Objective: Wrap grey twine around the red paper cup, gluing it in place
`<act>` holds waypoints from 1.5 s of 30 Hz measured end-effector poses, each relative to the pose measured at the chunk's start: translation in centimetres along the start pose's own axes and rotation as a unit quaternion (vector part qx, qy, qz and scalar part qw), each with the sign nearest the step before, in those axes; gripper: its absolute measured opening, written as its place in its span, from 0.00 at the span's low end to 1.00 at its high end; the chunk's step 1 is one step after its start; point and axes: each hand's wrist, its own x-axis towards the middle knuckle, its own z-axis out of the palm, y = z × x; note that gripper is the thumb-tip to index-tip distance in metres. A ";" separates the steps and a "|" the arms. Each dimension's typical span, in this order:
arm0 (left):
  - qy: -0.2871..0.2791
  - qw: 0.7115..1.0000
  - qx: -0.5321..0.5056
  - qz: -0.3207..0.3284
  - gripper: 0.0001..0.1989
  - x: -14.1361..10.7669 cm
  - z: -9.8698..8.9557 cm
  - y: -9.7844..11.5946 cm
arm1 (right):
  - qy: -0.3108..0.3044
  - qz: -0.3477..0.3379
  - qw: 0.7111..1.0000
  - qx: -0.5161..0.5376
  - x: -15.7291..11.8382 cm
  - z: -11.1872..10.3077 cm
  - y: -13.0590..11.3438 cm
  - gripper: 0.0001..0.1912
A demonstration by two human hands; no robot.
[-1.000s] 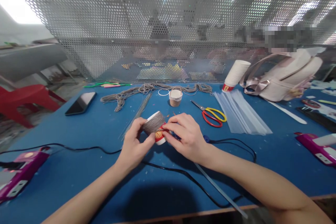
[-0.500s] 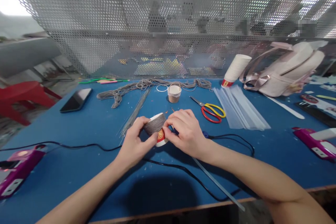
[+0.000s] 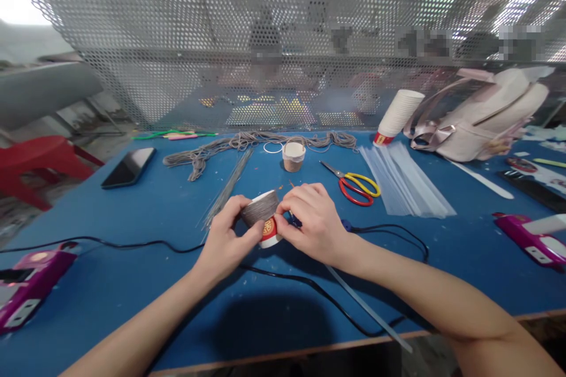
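A small paper cup (image 3: 270,237), white with a red and gold print, is tilted between my hands. Grey cord (image 3: 260,207) is wound in a band around its upper part. My left hand (image 3: 232,230) is closed around the cup's left side, thumb on the front. The fingers of my right hand (image 3: 309,218) pinch the cord at the cup's right edge; the exact grip is partly hidden. Beneath that hand a dark blue tool shows in part, with a translucent glue stick (image 3: 369,307) sticking out toward the table edge.
Beyond my hands are a cord-wrapped cup (image 3: 293,164), scissors (image 3: 358,185), grey cord hanks (image 3: 241,141) and clear strips (image 3: 404,182). Stacked cups (image 3: 400,112) and a backpack (image 3: 486,112) stand back right. Left are a phone (image 3: 129,168) and power strip (image 3: 33,291). Black cable (image 3: 305,281) crosses the table.
The cup has tipped and shifted very slightly to the left in my hands. Both hands keep nearly the same position and grip.
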 end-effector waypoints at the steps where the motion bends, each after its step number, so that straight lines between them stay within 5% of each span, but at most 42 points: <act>1: -0.001 1.000 -0.003 0.004 0.06 0.0 0.0 0.0 | -0.003 0.002 1.000 0.000 0.0 0.0 0.0 0.07; 11: 0.008 1.000 0.004 0.016 0.07 0.1 -0.1 0.0 | -0.017 0.007 1.000 0.010 0.1 -0.3 -0.1 0.08; 18: 0.033 0.999 0.015 0.024 0.07 0.1 -0.1 -0.6 | -0.067 0.097 0.984 0.134 0.0 -0.8 -1.0 0.08; 26: 0.044 0.999 -0.012 0.017 0.08 0.3 -0.3 -1.0 | -0.170 -0.110 0.949 0.243 -0.6 -3.1 -2.6 0.08; 31: 0.047 0.998 -0.031 -0.007 0.08 0.6 -0.6 -0.6 | -0.174 -0.015 0.978 0.115 -1.5 -4.4 1.1 0.09; 35: 0.053 0.998 -0.037 -0.017 0.07 0.7 -0.7 -0.7 | -0.312 0.019 0.950 -0.018 -3.6 -4.6 3.8 0.25; 39: 0.052 0.997 -0.050 -0.009 0.07 0.8 -0.6 -0.8 | -0.398 0.019 0.916 -0.048 -4.8 -4.3 4.0 0.30; 45: 0.071 0.996 -0.052 0.003 0.07 0.8 -0.7 -0.8 | -0.392 0.021 0.918 -0.050 -4.9 -3.3 4.0 0.24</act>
